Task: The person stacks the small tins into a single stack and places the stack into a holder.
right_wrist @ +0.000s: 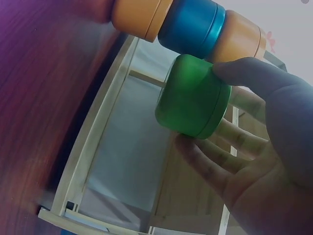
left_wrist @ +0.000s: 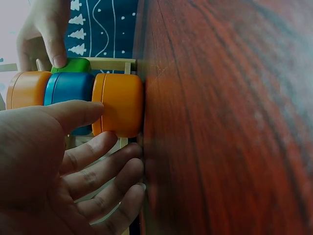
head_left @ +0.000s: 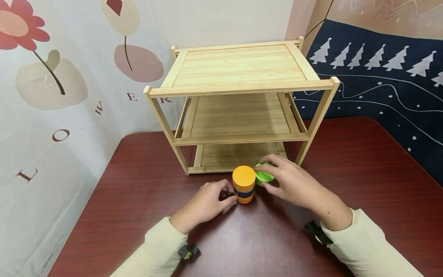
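Three small round lidded tins stand in a stack on the table: an orange one (head_left: 244, 200) at the bottom, a blue one (head_left: 244, 194) in the middle, another orange one (head_left: 243, 177) on top. My left hand (head_left: 207, 201) is at the stack's left side; its thumb touches or nearly touches the bottom orange tin, and the other fingers are loosely bent behind it. Between thumb and fingertips, my right hand (head_left: 294, 184) grips a green round tin (right_wrist: 193, 95). The green tin is off the table, close against the stack's right side, roughly level with the blue tin.
A three-tier wooden shelf (head_left: 238, 92) stands just behind the stack, its bottom tier (head_left: 238, 156) near the tabletop. Dark red table surface (head_left: 131, 215) spreads around it. Printed cloths (head_left: 86, 65) hang at the left and back, and a dark tree-patterned one (head_left: 373, 84) at the right.
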Demonstrator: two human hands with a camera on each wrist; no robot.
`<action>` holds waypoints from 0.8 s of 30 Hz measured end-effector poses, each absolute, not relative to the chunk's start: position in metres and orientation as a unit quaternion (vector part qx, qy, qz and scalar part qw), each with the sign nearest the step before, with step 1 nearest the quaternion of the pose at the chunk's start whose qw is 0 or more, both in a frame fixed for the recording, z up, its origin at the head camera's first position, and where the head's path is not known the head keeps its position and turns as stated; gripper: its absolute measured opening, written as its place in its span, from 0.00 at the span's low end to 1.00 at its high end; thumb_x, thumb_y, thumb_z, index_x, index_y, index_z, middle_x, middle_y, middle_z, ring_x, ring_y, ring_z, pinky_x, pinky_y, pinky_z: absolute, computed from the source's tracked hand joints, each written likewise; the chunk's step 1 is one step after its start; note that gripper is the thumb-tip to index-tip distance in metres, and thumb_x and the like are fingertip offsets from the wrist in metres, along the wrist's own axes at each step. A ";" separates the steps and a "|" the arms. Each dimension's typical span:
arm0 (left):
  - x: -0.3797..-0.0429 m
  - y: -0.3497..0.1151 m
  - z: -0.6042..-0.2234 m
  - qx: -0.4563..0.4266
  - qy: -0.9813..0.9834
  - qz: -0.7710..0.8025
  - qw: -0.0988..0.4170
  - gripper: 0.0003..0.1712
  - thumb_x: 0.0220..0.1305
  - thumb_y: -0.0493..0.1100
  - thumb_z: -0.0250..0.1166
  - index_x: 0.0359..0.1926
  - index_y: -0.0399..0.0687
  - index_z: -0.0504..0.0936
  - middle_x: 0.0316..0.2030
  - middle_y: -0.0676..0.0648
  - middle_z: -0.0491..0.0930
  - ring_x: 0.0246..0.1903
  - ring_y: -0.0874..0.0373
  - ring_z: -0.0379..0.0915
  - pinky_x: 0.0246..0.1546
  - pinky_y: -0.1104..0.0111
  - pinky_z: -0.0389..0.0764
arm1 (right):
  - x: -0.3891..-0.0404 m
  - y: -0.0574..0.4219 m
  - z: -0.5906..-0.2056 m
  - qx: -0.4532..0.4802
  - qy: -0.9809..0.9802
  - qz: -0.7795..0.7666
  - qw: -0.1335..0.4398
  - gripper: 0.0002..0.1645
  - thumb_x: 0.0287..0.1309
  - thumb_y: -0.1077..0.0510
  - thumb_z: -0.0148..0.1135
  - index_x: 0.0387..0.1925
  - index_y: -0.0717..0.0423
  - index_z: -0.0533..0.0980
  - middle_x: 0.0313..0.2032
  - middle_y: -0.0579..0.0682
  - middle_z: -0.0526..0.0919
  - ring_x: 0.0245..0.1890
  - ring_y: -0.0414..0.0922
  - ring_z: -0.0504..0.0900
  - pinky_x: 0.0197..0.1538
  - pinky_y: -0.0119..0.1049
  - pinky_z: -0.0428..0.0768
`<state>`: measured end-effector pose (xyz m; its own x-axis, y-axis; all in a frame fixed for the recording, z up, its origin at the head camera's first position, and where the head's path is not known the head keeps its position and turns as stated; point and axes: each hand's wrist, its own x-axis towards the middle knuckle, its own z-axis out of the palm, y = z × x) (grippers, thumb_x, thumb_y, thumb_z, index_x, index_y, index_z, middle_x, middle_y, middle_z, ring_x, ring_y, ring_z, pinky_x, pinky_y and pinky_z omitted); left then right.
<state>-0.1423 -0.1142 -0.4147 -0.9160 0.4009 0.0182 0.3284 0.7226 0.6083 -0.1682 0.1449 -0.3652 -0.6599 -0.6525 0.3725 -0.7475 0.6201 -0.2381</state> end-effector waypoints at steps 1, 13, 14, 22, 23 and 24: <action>-0.142 -0.114 -0.415 0.197 0.926 0.317 0.057 0.08 0.65 0.48 0.68 0.40 0.50 0.81 0.34 0.56 0.83 0.36 0.64 0.79 0.42 0.67 0.80 | -0.168 0.145 -0.365 0.391 -0.892 0.190 0.125 0.22 0.52 0.58 0.74 0.52 0.52 0.82 0.52 0.51 0.79 0.49 0.47 0.80 0.48 0.42 0.82; -0.142 -0.115 -0.415 0.200 0.926 0.316 0.051 0.08 0.65 0.47 0.68 0.39 0.50 0.82 0.33 0.56 0.84 0.36 0.64 0.80 0.42 0.67 0.80 | -0.169 0.148 -0.361 0.379 -0.891 0.191 0.160 0.21 0.54 0.57 0.71 0.52 0.51 0.82 0.54 0.51 0.79 0.52 0.49 0.81 0.50 0.46 0.82; -0.142 -0.115 -0.415 0.201 0.926 0.316 0.051 0.08 0.65 0.47 0.68 0.39 0.50 0.82 0.33 0.56 0.84 0.36 0.64 0.80 0.42 0.67 0.80 | -0.169 0.148 -0.361 0.378 -0.891 0.191 0.164 0.21 0.54 0.57 0.71 0.52 0.51 0.82 0.53 0.51 0.79 0.52 0.49 0.81 0.50 0.46 0.82; -0.141 -0.114 -0.414 0.199 0.925 0.318 0.054 0.08 0.65 0.47 0.68 0.39 0.50 0.82 0.33 0.56 0.84 0.36 0.64 0.80 0.41 0.68 0.80 | -0.169 0.149 -0.360 0.376 -0.882 0.201 0.202 0.21 0.53 0.57 0.70 0.51 0.52 0.82 0.53 0.52 0.80 0.51 0.52 0.80 0.49 0.48 0.82; -0.141 -0.114 -0.414 0.199 0.926 0.317 0.054 0.08 0.65 0.47 0.68 0.39 0.50 0.82 0.33 0.57 0.84 0.36 0.65 0.80 0.41 0.68 0.80 | -0.169 0.149 -0.360 0.375 -0.881 0.203 0.207 0.21 0.53 0.57 0.70 0.51 0.52 0.82 0.53 0.53 0.80 0.51 0.52 0.80 0.49 0.48 0.82; -0.142 -0.114 -0.414 0.199 0.926 0.317 0.053 0.08 0.65 0.47 0.68 0.39 0.50 0.82 0.33 0.57 0.84 0.36 0.65 0.80 0.41 0.68 0.80 | -0.169 0.149 -0.360 0.374 -0.879 0.206 0.211 0.21 0.53 0.57 0.70 0.51 0.51 0.82 0.53 0.53 0.80 0.51 0.52 0.80 0.48 0.47 0.82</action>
<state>-0.1415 -0.1144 -0.4143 -0.9155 0.4015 0.0276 0.3339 0.7196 0.6089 -0.1687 0.1487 -0.3597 -0.6313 -0.5702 0.5256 -0.7441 0.6362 -0.2036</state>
